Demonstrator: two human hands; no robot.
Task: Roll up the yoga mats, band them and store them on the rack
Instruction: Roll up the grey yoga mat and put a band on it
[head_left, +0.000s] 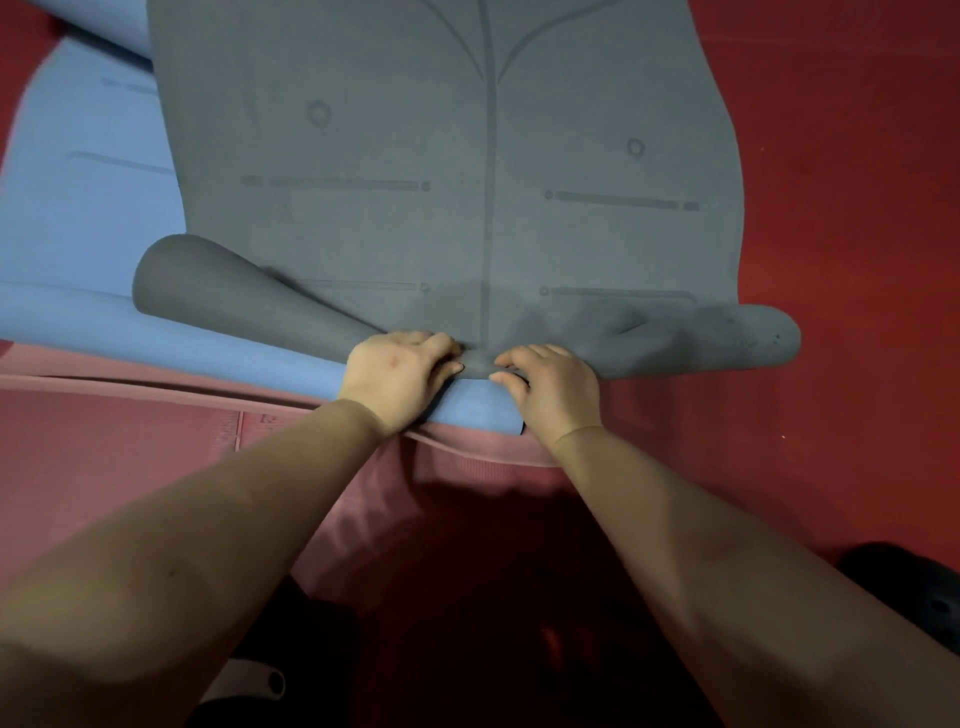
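Observation:
A grey yoga mat (447, 156) with printed alignment lines lies spread out ahead of me on the red floor. Its near end is curled over into a loose roll (208, 280), wider at both sides and pinched tight in the middle. My left hand (397, 371) and my right hand (550, 387) sit side by side on that middle part, fingers curled round the rolled edge. Under the grey mat lies a blue mat (78, 218), sticking out to the left and below my hands. A pink mat (130, 441) lies nearest me.
Red floor (857, 208) stretches out to the right of the mats. A dark shoe (914, 592) shows at the lower right edge. A white and black object (249, 686) sits at the bottom left, near my body.

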